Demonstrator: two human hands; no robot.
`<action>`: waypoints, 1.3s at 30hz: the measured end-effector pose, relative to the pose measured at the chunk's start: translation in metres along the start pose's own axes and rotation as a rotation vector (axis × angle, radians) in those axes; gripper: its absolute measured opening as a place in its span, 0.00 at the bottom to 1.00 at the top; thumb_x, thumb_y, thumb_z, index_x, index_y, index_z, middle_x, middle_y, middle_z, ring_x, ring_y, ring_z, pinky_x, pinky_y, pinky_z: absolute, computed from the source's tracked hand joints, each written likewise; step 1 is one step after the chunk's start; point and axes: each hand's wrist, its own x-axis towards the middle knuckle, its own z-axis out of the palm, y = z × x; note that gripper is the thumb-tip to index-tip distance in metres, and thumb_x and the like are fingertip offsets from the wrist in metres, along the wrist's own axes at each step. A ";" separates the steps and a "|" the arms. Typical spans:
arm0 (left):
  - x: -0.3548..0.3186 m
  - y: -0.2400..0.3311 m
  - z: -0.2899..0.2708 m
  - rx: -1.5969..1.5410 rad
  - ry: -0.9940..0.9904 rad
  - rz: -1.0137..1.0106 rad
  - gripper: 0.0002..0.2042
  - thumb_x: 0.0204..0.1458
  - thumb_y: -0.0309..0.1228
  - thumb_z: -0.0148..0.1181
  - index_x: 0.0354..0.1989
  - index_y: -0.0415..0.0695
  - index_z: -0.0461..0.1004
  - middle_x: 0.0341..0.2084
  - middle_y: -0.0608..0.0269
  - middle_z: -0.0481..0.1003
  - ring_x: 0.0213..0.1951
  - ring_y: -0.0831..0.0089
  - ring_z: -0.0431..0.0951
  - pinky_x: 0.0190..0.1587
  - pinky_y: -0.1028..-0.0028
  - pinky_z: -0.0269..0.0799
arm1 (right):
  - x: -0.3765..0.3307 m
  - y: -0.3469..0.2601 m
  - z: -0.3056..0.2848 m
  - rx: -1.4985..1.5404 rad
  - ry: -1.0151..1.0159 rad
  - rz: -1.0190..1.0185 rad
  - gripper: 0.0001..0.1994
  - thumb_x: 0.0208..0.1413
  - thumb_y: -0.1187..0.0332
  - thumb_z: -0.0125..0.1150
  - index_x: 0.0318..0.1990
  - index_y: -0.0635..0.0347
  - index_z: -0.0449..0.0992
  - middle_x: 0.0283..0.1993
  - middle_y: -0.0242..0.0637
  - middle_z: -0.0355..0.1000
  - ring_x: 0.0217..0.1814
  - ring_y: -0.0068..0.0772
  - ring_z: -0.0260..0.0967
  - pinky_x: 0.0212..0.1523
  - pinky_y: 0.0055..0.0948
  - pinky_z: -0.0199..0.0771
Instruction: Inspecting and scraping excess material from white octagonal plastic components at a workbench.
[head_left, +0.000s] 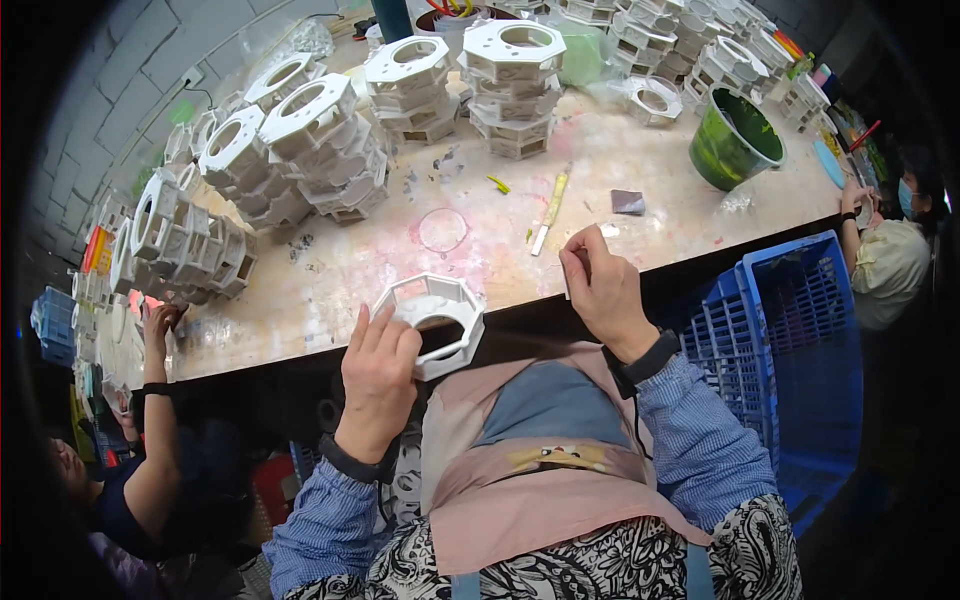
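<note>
The left hand (378,388) grips the left side of a white octagonal frame (462,352), its fingers set close together over the rim and its thumb out of sight; the frame is tilted at the near edge of the table (400,255), and whether it touches the tabletop I cannot tell; to the right of the frame and well apart from it, the right hand (612,300) is curled closed, thumb against forefinger; whether something small is pinched there I cannot tell; beyond the frame and to its right lie a slim yellow stick with a white end (549,215) and a dark square piece (628,203); farther right of the frame stands a green-stained bucket (708,150); stacked white frames (513,95) stand well beyond it.
</note>
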 end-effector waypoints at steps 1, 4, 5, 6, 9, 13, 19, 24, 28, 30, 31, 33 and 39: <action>-0.004 -0.001 0.000 -0.017 0.012 -0.017 0.15 0.31 0.11 0.54 0.32 0.35 0.71 0.33 0.51 0.74 0.47 0.49 0.75 0.62 0.50 0.61 | -0.001 0.001 -0.004 0.010 0.001 0.011 0.05 0.58 0.70 0.54 0.37 0.57 0.65 0.21 0.42 0.72 0.24 0.48 0.73 0.23 0.40 0.68; -0.011 0.000 -0.002 -0.174 0.209 -0.159 0.15 0.31 0.13 0.57 0.32 0.37 0.72 0.30 0.51 0.74 0.46 0.46 0.75 0.60 0.51 0.63 | -0.004 0.002 -0.014 0.058 0.010 0.057 0.04 0.58 0.70 0.54 0.36 0.58 0.66 0.20 0.42 0.70 0.22 0.47 0.71 0.22 0.37 0.66; -0.012 0.002 -0.004 -0.298 0.241 -0.240 0.12 0.37 0.15 0.62 0.34 0.36 0.73 0.30 0.53 0.76 0.42 0.56 0.79 0.55 0.58 0.69 | -0.007 0.001 -0.018 0.147 -0.032 0.119 0.04 0.58 0.71 0.54 0.37 0.58 0.67 0.19 0.42 0.69 0.21 0.45 0.71 0.22 0.36 0.65; -0.010 0.007 -0.011 -0.287 0.245 -0.240 0.12 0.37 0.15 0.62 0.34 0.36 0.73 0.30 0.53 0.76 0.42 0.56 0.79 0.55 0.58 0.69 | -0.007 -0.002 -0.019 0.244 -0.076 0.176 0.04 0.58 0.71 0.54 0.39 0.58 0.69 0.18 0.41 0.68 0.19 0.43 0.70 0.22 0.34 0.65; -0.006 0.009 -0.016 -1.345 0.070 -0.820 0.12 0.46 0.22 0.65 0.39 0.35 0.74 0.35 0.56 0.78 0.40 0.75 0.77 0.46 0.72 0.74 | -0.014 -0.017 -0.026 0.352 -0.253 0.166 0.09 0.56 0.72 0.54 0.45 0.58 0.71 0.16 0.39 0.65 0.17 0.34 0.67 0.22 0.30 0.63; 0.007 0.024 -0.009 -1.930 -0.057 -0.974 0.23 0.47 0.27 0.66 0.51 0.35 0.66 0.45 0.52 0.74 0.45 0.68 0.77 0.51 0.69 0.73 | -0.024 -0.029 -0.033 0.797 -0.552 0.241 0.22 0.59 0.73 0.54 0.62 0.60 0.63 0.23 0.30 0.70 0.22 0.17 0.63 0.24 0.21 0.64; 0.009 0.039 0.003 -2.085 -0.241 -0.988 0.15 0.48 0.26 0.64 0.43 0.39 0.68 0.46 0.53 0.73 0.49 0.64 0.76 0.55 0.64 0.72 | -0.033 -0.046 -0.050 0.802 -0.551 0.282 0.27 0.60 0.73 0.54 0.66 0.63 0.56 0.24 0.30 0.70 0.23 0.15 0.63 0.24 0.19 0.63; 0.015 0.055 0.011 -2.130 -0.203 -1.027 0.33 0.48 0.29 0.61 0.63 0.39 0.56 0.55 0.49 0.67 0.58 0.55 0.68 0.65 0.54 0.58 | -0.029 -0.028 -0.047 0.878 -0.470 0.271 0.27 0.61 0.74 0.52 0.67 0.61 0.56 0.32 0.30 0.72 0.31 0.12 0.63 0.30 0.16 0.64; 0.012 0.060 0.017 -2.187 -0.243 -0.954 0.34 0.47 0.31 0.61 0.64 0.40 0.55 0.58 0.48 0.65 0.61 0.56 0.64 0.67 0.55 0.53 | -0.025 -0.012 -0.050 1.081 -0.539 0.433 0.26 0.62 0.73 0.52 0.67 0.61 0.56 0.42 0.34 0.73 0.37 0.13 0.65 0.34 0.13 0.65; 0.005 0.059 0.023 -2.192 -0.284 -0.935 0.33 0.46 0.30 0.62 0.62 0.39 0.57 0.57 0.48 0.65 0.61 0.56 0.64 0.68 0.57 0.51 | -0.024 -0.011 -0.057 1.159 -0.619 0.471 0.26 0.62 0.72 0.53 0.67 0.62 0.56 0.48 0.37 0.72 0.43 0.16 0.67 0.40 0.15 0.69; 0.001 0.057 0.026 -2.180 -0.365 -0.838 0.33 0.45 0.30 0.62 0.62 0.39 0.58 0.57 0.48 0.65 0.61 0.57 0.64 0.68 0.57 0.50 | -0.023 -0.011 -0.059 1.162 -0.605 0.475 0.26 0.62 0.72 0.53 0.67 0.62 0.56 0.48 0.37 0.72 0.43 0.16 0.67 0.40 0.15 0.69; -0.002 0.058 0.027 -2.159 -0.455 -0.732 0.28 0.43 0.28 0.63 0.56 0.39 0.64 0.55 0.48 0.67 0.61 0.58 0.65 0.69 0.57 0.49 | -0.022 -0.012 -0.061 1.253 -0.683 0.444 0.27 0.62 0.72 0.54 0.67 0.63 0.56 0.52 0.39 0.71 0.48 0.19 0.67 0.47 0.19 0.70; -0.005 0.066 0.022 -2.144 -0.402 -0.761 0.13 0.45 0.19 0.63 0.37 0.44 0.67 0.37 0.63 0.73 0.46 0.75 0.71 0.55 0.72 0.61 | -0.014 -0.018 -0.064 1.287 -0.716 0.434 0.29 0.58 0.73 0.57 0.66 0.67 0.56 0.57 0.39 0.68 0.52 0.21 0.69 0.56 0.23 0.67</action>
